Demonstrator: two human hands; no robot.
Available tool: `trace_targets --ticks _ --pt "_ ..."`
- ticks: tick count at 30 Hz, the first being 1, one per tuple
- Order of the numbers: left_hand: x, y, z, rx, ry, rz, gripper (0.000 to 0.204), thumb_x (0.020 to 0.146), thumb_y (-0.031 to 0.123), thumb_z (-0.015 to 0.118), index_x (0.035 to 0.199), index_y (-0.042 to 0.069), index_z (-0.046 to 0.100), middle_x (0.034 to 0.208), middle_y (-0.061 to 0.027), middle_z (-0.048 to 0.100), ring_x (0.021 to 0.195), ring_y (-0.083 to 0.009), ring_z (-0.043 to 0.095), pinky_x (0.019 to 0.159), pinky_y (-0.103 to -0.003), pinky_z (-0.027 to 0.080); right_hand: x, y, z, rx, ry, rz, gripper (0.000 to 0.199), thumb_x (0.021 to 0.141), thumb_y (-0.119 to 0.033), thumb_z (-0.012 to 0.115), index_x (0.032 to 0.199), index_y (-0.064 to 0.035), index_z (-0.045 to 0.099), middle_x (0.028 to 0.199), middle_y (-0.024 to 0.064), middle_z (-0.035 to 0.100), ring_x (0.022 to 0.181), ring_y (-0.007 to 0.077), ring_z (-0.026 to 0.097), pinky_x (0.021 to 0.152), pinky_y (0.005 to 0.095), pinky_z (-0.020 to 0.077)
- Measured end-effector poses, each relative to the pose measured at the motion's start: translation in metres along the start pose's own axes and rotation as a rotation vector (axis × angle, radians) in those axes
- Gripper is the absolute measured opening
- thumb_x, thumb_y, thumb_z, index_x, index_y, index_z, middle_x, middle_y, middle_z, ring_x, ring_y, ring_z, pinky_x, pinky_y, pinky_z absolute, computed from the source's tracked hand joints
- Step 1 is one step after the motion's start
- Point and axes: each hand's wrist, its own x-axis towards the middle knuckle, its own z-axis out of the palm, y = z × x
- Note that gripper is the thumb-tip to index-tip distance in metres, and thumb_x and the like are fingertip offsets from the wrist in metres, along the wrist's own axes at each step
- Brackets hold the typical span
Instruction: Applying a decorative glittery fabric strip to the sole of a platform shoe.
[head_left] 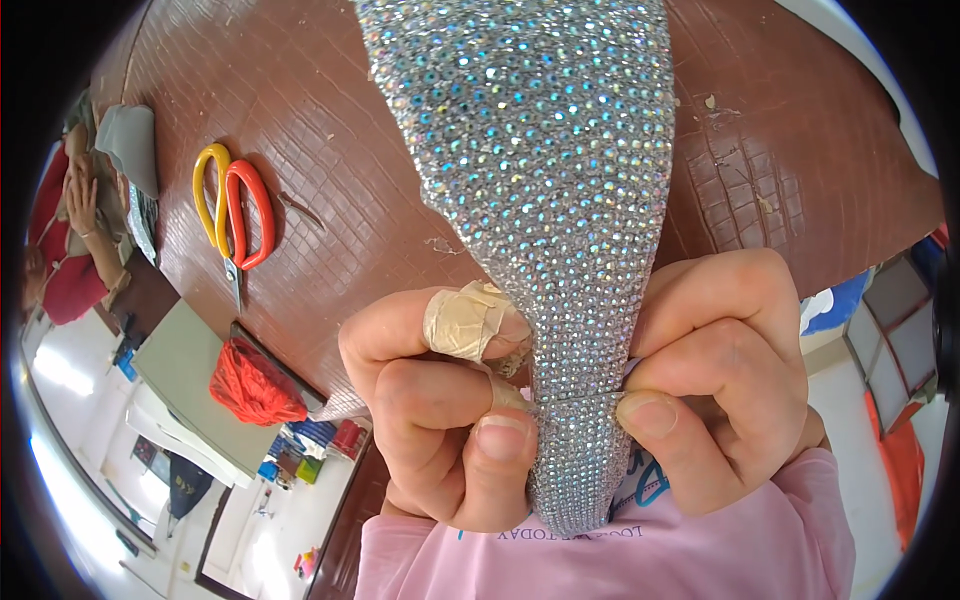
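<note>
Held piece: one long silver strip of fabric covered in small iridescent rhinestones; wide at the top of the view, tapering to a narrow rounded end near the person's pink shirt; it hangs above the table, pinched between both hands
Left hand: clenched on the strip's left edge, thumb pressing the narrow part; one beige tape wrap around the forefinger
Right hand: clenched on the strip's right edge, thumb tip against the rhinestones
Labels: blue print shows on the shirt below the strip, partly hidden
Scissors: one pair with a yellow and an orange loop handle, lying well left of the strip
Red bundle: one crumpled red mesh lump at the table's near left edge
Surface: brown table covering with a crocodile-skin pattern; cracked at the right
Room: pale floor at lower left; another person in red sits at far left
</note>
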Motion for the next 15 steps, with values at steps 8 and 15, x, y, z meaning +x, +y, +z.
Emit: trace_targets --ticks 8,15 --pt "0.0005 0.0005 0.0087 -0.101 0.093 -0.046 0.021 0.076 0.021 0.062 0.067 0.008 0.048 0.104 -0.0172 0.048 0.082 -0.0217 0.052 0.07 -0.028 0.042 -0.0007 0.001 -0.0022 0.044 0.01 0.02 0.011 0.078 -0.009 0.06 0.073 -0.0017 0.054 0.092 0.0141 0.049 0.075 0.0213 0.053 0.066 0.0282 0.0461" --pt "0.0 -0.004 0.0109 -0.099 0.091 -0.003 0.021 0.073 0.02 0.063 0.064 0.009 0.048 0.104 -0.0173 0.048 0.079 -0.0208 0.05 0.07 -0.027 0.04 0.0001 0.0014 -0.0026 0.071 0.027 0.009 0.01 0.077 -0.007 0.06 0.072 -0.001 0.054 0.091 0.0144 0.05 0.074 0.022 0.053 0.066 0.0285 0.0465"
